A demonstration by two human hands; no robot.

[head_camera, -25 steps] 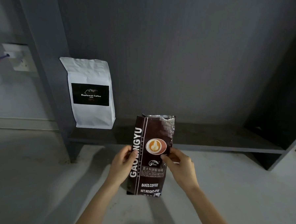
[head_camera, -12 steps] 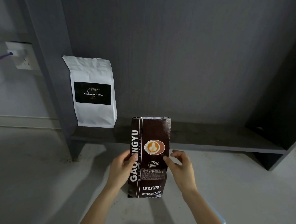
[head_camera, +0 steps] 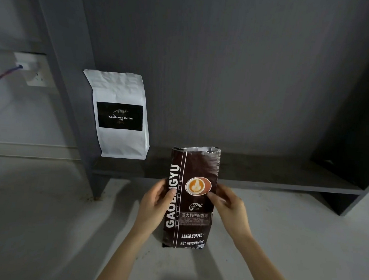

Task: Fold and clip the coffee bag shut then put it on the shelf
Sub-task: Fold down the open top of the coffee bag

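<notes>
A dark brown coffee bag [head_camera: 193, 223] with a latte picture stands upright on the pale floor in front of the shelf. Its top is open and shows silver foil inside. My left hand [head_camera: 154, 204] grips the bag's left edge at mid height. My right hand [head_camera: 229, 203] pinches the right edge near the picture. The low dark grey shelf [head_camera: 273, 172] runs behind the bag. No clip is in view.
A white coffee bag [head_camera: 120, 115] with a black label stands at the shelf's left end against the back panel. A dark side panel [head_camera: 350, 148] closes the shelf on the right. A wall socket [head_camera: 31, 69] with a plugged cable is at far left.
The bag has turned to face me more squarely and stands straighter. My right hand has closed in on its right edge. The view has shifted slightly.
</notes>
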